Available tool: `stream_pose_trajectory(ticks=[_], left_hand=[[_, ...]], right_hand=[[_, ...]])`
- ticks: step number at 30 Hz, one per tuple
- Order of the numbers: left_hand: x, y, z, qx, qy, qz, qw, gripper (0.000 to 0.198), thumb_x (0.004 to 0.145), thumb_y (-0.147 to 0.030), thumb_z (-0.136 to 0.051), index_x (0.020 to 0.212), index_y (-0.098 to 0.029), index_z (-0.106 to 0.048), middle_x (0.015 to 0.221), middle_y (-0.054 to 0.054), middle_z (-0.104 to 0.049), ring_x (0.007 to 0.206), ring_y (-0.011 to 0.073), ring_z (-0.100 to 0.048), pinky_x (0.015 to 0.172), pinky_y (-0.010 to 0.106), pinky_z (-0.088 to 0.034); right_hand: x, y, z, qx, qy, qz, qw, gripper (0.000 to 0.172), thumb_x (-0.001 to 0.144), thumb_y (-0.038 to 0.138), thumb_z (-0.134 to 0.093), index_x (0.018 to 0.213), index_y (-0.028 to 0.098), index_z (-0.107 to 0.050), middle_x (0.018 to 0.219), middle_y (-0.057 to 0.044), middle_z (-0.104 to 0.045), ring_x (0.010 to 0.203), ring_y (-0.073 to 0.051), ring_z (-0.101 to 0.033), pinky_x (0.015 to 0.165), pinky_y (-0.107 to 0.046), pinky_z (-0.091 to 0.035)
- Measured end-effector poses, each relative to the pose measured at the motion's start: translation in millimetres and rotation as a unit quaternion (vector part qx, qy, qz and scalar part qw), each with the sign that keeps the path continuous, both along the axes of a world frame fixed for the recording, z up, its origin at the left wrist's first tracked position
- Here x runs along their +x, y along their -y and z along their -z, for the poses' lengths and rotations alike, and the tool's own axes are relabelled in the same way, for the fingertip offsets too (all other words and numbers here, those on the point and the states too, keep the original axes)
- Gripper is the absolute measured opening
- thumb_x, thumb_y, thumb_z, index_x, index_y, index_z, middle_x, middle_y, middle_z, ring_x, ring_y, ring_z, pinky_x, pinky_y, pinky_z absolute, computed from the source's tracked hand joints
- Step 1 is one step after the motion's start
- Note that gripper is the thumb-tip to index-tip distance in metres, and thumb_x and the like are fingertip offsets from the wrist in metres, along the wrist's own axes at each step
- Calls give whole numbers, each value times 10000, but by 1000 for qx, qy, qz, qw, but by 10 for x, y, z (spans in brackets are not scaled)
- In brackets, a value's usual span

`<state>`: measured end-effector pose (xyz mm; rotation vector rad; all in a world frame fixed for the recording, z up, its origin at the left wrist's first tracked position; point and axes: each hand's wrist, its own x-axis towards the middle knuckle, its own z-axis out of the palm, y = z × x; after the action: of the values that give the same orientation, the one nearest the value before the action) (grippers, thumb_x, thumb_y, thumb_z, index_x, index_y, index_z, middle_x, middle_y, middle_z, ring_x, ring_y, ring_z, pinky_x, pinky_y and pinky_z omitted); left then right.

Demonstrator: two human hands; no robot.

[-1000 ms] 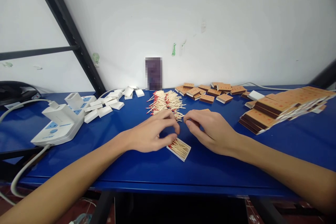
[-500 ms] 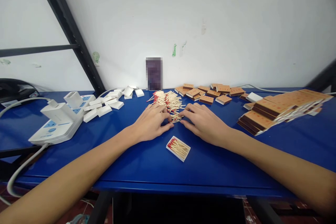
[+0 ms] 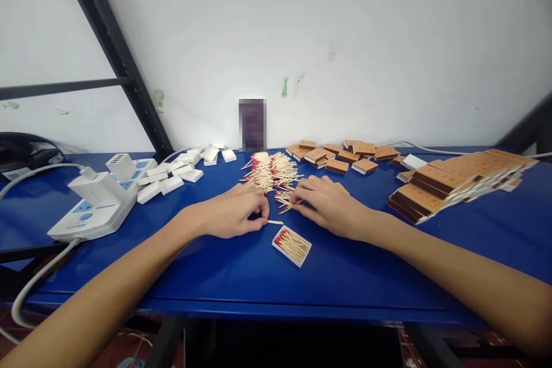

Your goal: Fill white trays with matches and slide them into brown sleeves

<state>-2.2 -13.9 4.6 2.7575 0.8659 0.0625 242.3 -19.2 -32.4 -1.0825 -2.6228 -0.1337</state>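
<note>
My left hand (image 3: 233, 210) is closed, pinching a matchstick (image 3: 276, 222) that sticks out to the right from its thumb and fingertips. On the right side, my right hand (image 3: 328, 204) has its thumb and fingers drawn together on a few matches at the near end of the loose pile of red-tipped matches (image 3: 272, 171); its fingertips partly hide them. Just in front of both hands lies a white matchbox tray (image 3: 305, 263), filled with matches whose heads point to the left.
White trays (image 3: 172, 184) lie heaped at the left, beside a power strip (image 3: 116, 213) with plugs and cables. Orange matchbox sleeves (image 3: 364, 167) are scattered at the back right, and stacked matchboxes (image 3: 444, 178) stand farther right. A pixelated dark rectangle (image 3: 252, 125) is by the wall.
My left hand has drawn away from the pile, left and toward me, with a matchstick in its pinch. My right hand stays at the pile, its fingers closing on matches.
</note>
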Motion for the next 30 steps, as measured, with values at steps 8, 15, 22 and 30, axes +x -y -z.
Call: stream_pose_trajectory(ticks=[8,15,22,30], left_hand=[[-7,88,-35,25,-37,-6,999,108,882,-229,-525,835,-178,-607,860,21,-580,826,177,-504,811,316,-363],[-24,73,-83,-21,-53,-11,998,43,767,-143,-580,766,-181,-598,784,-5,-591,820,168,-510,787,293,-376],[-36,56,-116,-27,-19,-12,999,20,782,-170,-584,799,-180,-585,821,-7,-588,812,155,-514,781,287,-389],[152,206,-121,-24,56,49,997,33,791,-169,-585,811,-190,-570,823,-11,-574,819,157,-499,777,285,-391]], right_hand=[[16,71,-40,-52,-32,-30,998,176,979,252,-449,976,196,-616,954,-62,-645,866,-200,-541,765,-345,-346],[32,95,-40,-98,-70,-77,990,162,971,236,-448,907,199,-592,894,-47,-645,823,-184,-540,773,-343,-373],[34,116,-52,-89,-64,-67,992,99,938,242,-524,909,198,-607,883,-32,-635,814,-175,-527,749,-328,-360],[21,142,-83,-80,-19,-29,996,151,947,257,-499,883,188,-617,864,-41,-620,781,-184,-524,705,-322,-339]])
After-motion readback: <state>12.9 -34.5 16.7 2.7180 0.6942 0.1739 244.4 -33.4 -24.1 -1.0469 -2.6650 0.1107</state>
